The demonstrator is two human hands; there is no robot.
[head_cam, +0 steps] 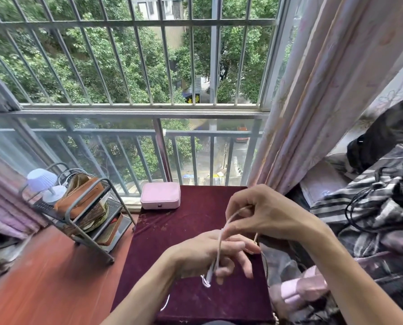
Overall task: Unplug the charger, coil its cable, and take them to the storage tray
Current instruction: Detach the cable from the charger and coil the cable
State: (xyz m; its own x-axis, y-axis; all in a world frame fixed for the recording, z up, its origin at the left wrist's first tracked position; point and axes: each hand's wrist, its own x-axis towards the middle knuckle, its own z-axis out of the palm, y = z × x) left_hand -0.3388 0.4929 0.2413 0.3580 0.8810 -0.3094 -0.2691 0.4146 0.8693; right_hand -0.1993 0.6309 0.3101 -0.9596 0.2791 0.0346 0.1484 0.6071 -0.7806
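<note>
At the left stands one grey metal rack [69,214], carrying one small pale lamp [42,179] and one brown bag [78,198]. Right of it, one pink case [160,195] sits at the far edge of the bench [191,301], which is covered in dark red cloth.

Two hands are over the bench, and one cable [218,249] runs between them. The left hand [203,254] is held palm down with its fingers spread and partly bent. The cable lies across the back of those fingers, and its white end hangs just under the hand. The thumb is hidden, so I cannot tell whether this hand grips the cable.

The cable is thin and pale cream. It rises in a taut curve from the left hand to the right hand [268,214], which pinches it with curled fingers. Another strand drops beside the right wrist towards the bench edge.

Further right hang one pink curtain [313,113] and a heap of striped clothes [371,207].
</note>
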